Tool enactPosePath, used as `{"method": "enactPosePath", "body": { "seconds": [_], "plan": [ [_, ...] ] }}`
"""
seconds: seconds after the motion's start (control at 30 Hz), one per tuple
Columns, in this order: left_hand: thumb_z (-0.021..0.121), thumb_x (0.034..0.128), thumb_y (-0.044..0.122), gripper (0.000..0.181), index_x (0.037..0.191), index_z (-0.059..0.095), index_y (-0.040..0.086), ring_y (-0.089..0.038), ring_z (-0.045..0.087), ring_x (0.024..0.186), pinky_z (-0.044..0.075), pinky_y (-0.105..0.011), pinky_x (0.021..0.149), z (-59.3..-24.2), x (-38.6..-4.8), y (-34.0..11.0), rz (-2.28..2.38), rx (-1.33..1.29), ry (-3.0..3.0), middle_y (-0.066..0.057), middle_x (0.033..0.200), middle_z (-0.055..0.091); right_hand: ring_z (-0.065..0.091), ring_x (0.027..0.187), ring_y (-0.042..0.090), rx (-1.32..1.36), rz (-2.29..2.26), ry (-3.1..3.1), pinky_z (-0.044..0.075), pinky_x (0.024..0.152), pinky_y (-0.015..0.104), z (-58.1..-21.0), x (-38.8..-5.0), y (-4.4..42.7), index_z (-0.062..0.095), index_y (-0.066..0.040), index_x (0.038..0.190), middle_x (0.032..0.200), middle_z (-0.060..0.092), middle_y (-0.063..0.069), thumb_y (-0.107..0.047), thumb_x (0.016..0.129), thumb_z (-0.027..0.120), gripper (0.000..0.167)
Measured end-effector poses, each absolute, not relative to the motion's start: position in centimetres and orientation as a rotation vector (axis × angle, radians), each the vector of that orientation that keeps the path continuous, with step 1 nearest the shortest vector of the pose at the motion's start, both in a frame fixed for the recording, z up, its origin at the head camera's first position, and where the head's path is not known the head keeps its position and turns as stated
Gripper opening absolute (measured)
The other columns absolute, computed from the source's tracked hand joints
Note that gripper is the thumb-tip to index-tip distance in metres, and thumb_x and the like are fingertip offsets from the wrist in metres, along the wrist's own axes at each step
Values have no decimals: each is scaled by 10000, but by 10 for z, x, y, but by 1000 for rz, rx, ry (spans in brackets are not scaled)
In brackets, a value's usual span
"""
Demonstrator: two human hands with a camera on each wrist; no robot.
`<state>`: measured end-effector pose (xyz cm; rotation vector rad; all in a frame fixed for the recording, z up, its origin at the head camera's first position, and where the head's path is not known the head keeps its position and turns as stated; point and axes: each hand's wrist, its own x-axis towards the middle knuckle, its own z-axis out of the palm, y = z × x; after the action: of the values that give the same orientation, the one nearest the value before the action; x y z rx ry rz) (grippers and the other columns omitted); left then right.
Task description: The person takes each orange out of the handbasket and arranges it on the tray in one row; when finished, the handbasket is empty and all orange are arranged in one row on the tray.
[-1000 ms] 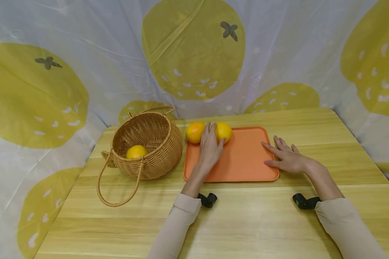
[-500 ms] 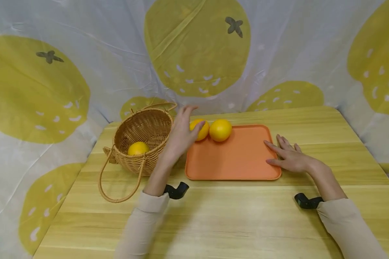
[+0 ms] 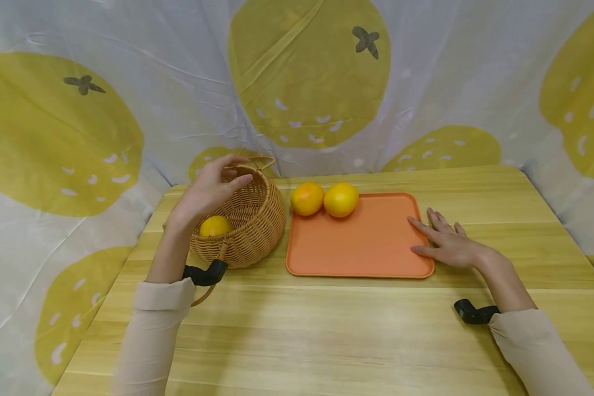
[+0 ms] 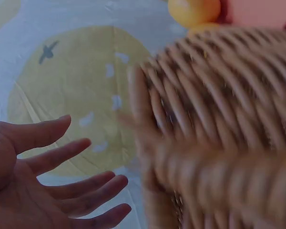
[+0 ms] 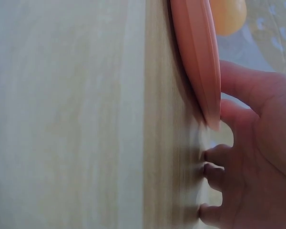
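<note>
My left hand (image 3: 209, 190) hovers over the wicker basket (image 3: 259, 236), fingers loosely spread with nothing in them; the left wrist view shows its palm beside the blurred weave (image 4: 229, 86). Inside the basket lies one orange (image 3: 215, 226). Two more oranges, one (image 3: 307, 198) at the tray's far left corner and another (image 3: 341, 199) just right of it, sit side by side on the orange tray (image 3: 361, 242). At the tray's right edge my right hand (image 3: 447, 245) rests with spread fingers, thumb and forefinger touching the rim and the other fingertips on the table.
The wooden table (image 3: 326, 335) carries everything. Behind it hangs a pale curtain (image 3: 178, 99) with large yellow fruit prints. A black wrist mount (image 3: 205, 273) sits on the left wrist, and a similar mount (image 3: 475, 312) on the right. The basket's handle partly hides behind the left wrist.
My left hand has left the oranges on the tray and moved left, above the basket. The left orange shifted slightly on the tray. My right hand stays at the tray's edge.
</note>
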<state>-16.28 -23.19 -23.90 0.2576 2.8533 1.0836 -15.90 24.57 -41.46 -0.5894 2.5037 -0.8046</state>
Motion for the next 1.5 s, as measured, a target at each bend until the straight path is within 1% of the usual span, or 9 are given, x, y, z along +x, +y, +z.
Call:
{"method": "enactPosePath", "body": {
  "seconds": [0.23, 0.5, 0.7, 1.07, 1.2, 1.23, 1.33, 1.4, 1.5],
  "plan": [
    [570, 1064, 134, 418, 1432, 526, -61, -459, 543, 1324, 458, -563, 1095, -244, -179, -263, 946, 317, 2753, -299, 1428, 550, -173, 1541, 542, -594, -812, 2505, -150, 1128, 788, -418, -158, 245, 155, -112, 1670, 1673, -181, 330, -451, 1041, 587, 835],
    [573, 1070, 195, 449, 1470, 526, -4, -465, 475, 1386, 394, -643, 1118, -245, -196, -298, 759, 342, 2592, -267, 1495, 514, -170, 1540, 546, -606, -810, 2509, -149, 1126, 791, -416, -159, 244, 154, -109, 1670, 1672, -181, 330, -453, 1044, 580, 832],
    [588, 1059, 171, 421, 1445, 558, 4, -442, 382, 1475, 365, -622, 1154, -246, -207, -314, 703, 382, 2450, -219, 1532, 506, -176, 1537, 548, -601, -807, 2504, -154, 1126, 790, -413, -158, 243, 154, -101, 1669, 1670, -185, 332, -449, 1045, 581, 833],
    [538, 1081, 175, 368, 1414, 581, 24, -426, 416, 1464, 352, -635, 1173, -237, -220, -327, 574, 381, 2243, -216, 1535, 493, -182, 1535, 548, -599, -804, 2503, -162, 1125, 787, -415, -160, 244, 139, -105, 1671, 1667, -196, 332, -453, 1048, 574, 836],
    [536, 1082, 194, 389, 1438, 567, 40, -415, 454, 1441, 401, -597, 1148, -233, -225, -323, 482, 381, 2215, -242, 1550, 479, -181, 1537, 546, -597, -808, 2504, -160, 1126, 786, -415, -160, 245, 146, -101, 1670, 1669, -194, 330, -449, 1047, 576, 832],
    [540, 1080, 198, 398, 1443, 564, 38, -383, 487, 1414, 433, -563, 1129, -232, -226, -321, 445, 389, 2213, -242, 1546, 484, -180, 1538, 544, -597, -808, 2504, -159, 1127, 785, -415, -160, 245, 148, -102, 1670, 1670, -194, 327, -451, 1047, 575, 832],
    [559, 1070, 192, 411, 1450, 559, 38, -238, 639, 1078, 547, -436, 929, -229, -230, -318, 403, 353, 2181, -227, 1518, 518, -181, 1538, 543, -599, -804, 2504, -159, 1128, 784, -415, -161, 245, 145, -107, 1671, 1670, -196, 326, -458, 1047, 573, 834],
    [561, 1069, 186, 407, 1453, 562, 52, -152, 600, 870, 547, -361, 783, -226, -233, -316, 396, 316, 2151, -197, 1495, 547, -182, 1537, 543, -598, -805, 2502, -160, 1126, 786, -415, -160, 245, 143, -107, 1671, 1669, -196, 329, -456, 1046, 575, 836],
    [541, 1078, 177, 397, 1460, 559, 71, -107, 553, 795, 496, -304, 683, -223, -238, -314, 392, 276, 2106, -186, 1504, 546, -183, 1536, 545, -597, -804, 2501, -159, 1124, 789, -415, -160, 246, 142, -103, 1670, 1666, -193, 336, -453, 1046, 576, 836]
  ]
}}
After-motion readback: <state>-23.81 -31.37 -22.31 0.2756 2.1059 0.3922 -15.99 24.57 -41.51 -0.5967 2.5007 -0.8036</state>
